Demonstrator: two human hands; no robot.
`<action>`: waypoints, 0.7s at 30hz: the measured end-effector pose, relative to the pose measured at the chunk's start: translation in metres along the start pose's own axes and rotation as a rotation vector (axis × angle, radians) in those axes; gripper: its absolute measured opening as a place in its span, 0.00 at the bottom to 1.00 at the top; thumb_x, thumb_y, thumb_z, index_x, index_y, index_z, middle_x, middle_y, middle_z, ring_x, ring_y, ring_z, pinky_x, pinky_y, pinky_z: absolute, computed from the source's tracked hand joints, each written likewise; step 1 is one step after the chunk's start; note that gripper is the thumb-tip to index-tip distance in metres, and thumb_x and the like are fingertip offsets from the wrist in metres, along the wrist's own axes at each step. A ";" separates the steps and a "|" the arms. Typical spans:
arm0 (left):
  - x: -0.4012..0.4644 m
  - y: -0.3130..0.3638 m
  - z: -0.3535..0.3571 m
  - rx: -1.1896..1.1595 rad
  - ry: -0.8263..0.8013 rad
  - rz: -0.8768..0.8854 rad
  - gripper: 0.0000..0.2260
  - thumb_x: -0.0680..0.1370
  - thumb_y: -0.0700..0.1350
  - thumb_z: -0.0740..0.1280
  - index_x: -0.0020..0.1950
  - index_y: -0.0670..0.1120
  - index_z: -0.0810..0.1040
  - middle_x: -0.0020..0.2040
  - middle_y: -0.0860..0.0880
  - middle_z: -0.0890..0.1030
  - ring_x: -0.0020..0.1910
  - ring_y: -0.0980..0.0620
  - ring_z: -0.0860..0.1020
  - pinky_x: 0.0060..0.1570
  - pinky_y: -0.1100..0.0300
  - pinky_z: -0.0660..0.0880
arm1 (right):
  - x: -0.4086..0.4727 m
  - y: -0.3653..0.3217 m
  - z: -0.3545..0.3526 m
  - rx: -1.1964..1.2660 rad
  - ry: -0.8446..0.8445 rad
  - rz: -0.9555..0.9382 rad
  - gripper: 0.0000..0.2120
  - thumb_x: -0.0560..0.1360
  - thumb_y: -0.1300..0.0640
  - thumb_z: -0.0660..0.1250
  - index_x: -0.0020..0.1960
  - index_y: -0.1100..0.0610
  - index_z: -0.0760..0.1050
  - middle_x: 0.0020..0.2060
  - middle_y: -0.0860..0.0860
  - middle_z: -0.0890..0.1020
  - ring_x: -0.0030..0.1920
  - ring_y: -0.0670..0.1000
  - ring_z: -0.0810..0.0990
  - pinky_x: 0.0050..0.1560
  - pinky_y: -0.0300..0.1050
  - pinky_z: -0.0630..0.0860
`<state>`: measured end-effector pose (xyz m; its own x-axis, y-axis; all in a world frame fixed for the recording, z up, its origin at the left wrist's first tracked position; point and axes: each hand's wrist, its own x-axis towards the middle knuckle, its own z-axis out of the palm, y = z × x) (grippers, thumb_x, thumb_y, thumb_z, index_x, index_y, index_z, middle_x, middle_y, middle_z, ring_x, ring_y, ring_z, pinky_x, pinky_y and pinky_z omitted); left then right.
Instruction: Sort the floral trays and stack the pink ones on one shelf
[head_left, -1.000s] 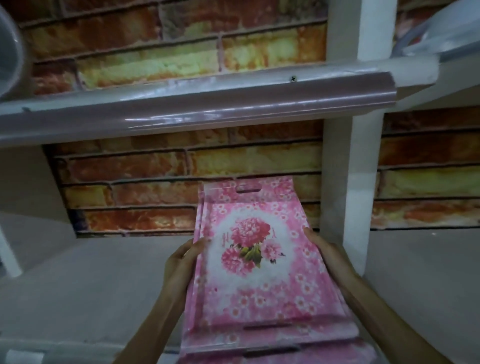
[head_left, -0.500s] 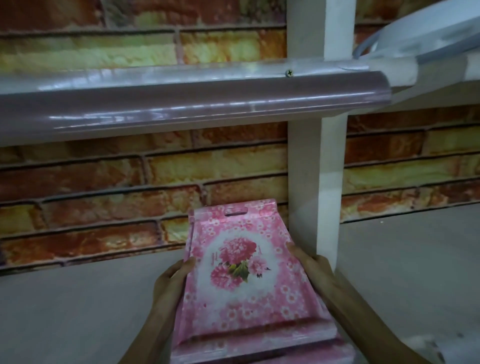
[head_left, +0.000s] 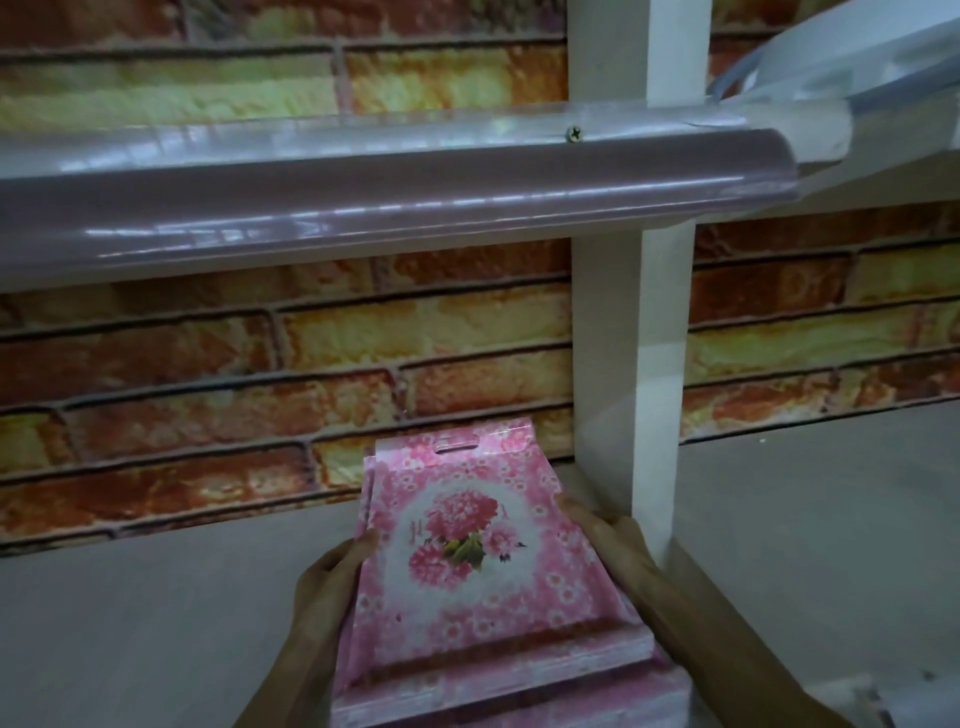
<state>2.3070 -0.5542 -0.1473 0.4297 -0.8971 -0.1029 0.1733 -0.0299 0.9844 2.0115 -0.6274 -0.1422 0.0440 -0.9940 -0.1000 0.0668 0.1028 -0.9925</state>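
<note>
Both hands (head_left: 332, 582) flanking pink trays (head_left: 467, 551)

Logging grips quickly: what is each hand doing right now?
Left hand: holding the left edge of the stack of pink floral plastic trays.
Right hand: holding the stack's right edge.

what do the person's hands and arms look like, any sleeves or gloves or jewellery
Both the left hand and the right hand are bare: no gloves, and no rings or watch show. The forearms are uncovered as far as the picture's edge, so no sleeves are in view. The light is dim, so small details cannot be told.
</note>
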 end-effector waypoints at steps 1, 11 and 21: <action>0.001 -0.001 0.000 -0.004 0.007 -0.003 0.15 0.69 0.49 0.76 0.51 0.42 0.85 0.45 0.39 0.86 0.47 0.40 0.85 0.54 0.39 0.79 | 0.002 0.000 0.000 -0.013 -0.003 0.007 0.19 0.69 0.44 0.76 0.47 0.61 0.84 0.39 0.55 0.88 0.41 0.54 0.87 0.50 0.48 0.82; -0.001 0.000 0.000 0.048 0.004 0.027 0.14 0.73 0.52 0.73 0.51 0.43 0.85 0.45 0.41 0.86 0.48 0.42 0.85 0.55 0.44 0.79 | 0.008 0.003 -0.003 -0.187 0.000 0.032 0.27 0.63 0.33 0.74 0.43 0.58 0.86 0.39 0.52 0.88 0.42 0.55 0.87 0.56 0.54 0.81; -0.026 0.015 -0.014 0.487 0.053 0.248 0.26 0.74 0.61 0.69 0.69 0.52 0.73 0.59 0.48 0.79 0.55 0.48 0.80 0.60 0.46 0.76 | -0.019 -0.014 -0.001 -0.421 0.039 -0.150 0.31 0.69 0.32 0.67 0.63 0.52 0.79 0.53 0.46 0.85 0.51 0.50 0.83 0.62 0.51 0.77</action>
